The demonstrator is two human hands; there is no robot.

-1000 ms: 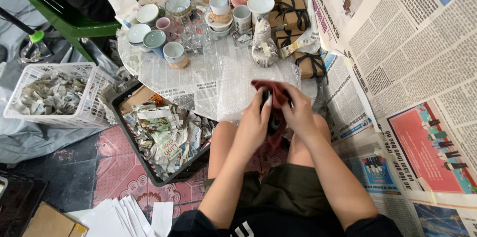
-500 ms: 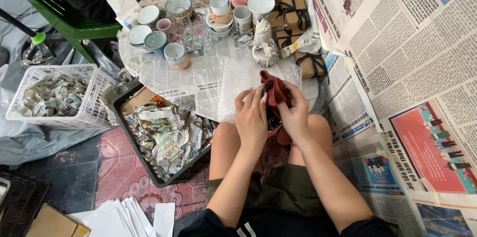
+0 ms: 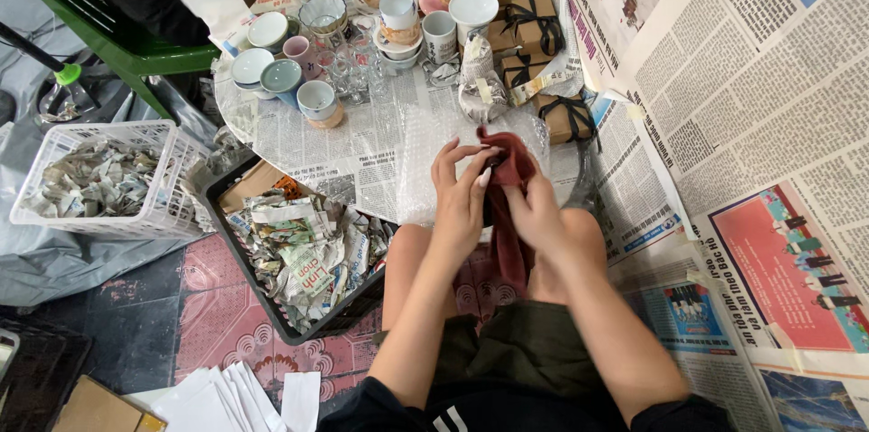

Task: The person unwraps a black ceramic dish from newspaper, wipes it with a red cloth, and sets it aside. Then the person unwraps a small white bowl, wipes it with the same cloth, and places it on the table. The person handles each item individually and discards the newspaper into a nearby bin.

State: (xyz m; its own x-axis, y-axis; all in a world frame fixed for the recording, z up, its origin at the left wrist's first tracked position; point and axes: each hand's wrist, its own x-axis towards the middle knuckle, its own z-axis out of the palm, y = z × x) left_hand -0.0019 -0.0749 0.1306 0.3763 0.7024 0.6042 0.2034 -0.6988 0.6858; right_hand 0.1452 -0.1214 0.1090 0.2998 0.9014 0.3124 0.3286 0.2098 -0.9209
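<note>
Both my hands hold a dark red cloth [image 3: 509, 215] in front of my knees, at the near edge of a round table [image 3: 362, 138] covered in newspaper. My left hand [image 3: 460, 195] grips the cloth from the left, fingers curled over its top. From the right, my right hand [image 3: 536, 210] is wrapped around it. The cloth hangs down between my legs. Whatever may be inside the cloth is hidden. A sheet of bubble wrap [image 3: 425, 156] lies on the table just beyond my hands.
Cups, bowls and glasses [image 3: 362, 24] crowd the far side of the table, with brown gift boxes [image 3: 534, 33] at the right. A black crate [image 3: 299, 251] of wrapped paper bundles and a white basket [image 3: 100, 178] stand on the floor at left. A green chair [image 3: 100, 24] is behind.
My hands have worked the cloth, shifting slightly toward me and to the right; more of the cloth now hangs down between my legs.
</note>
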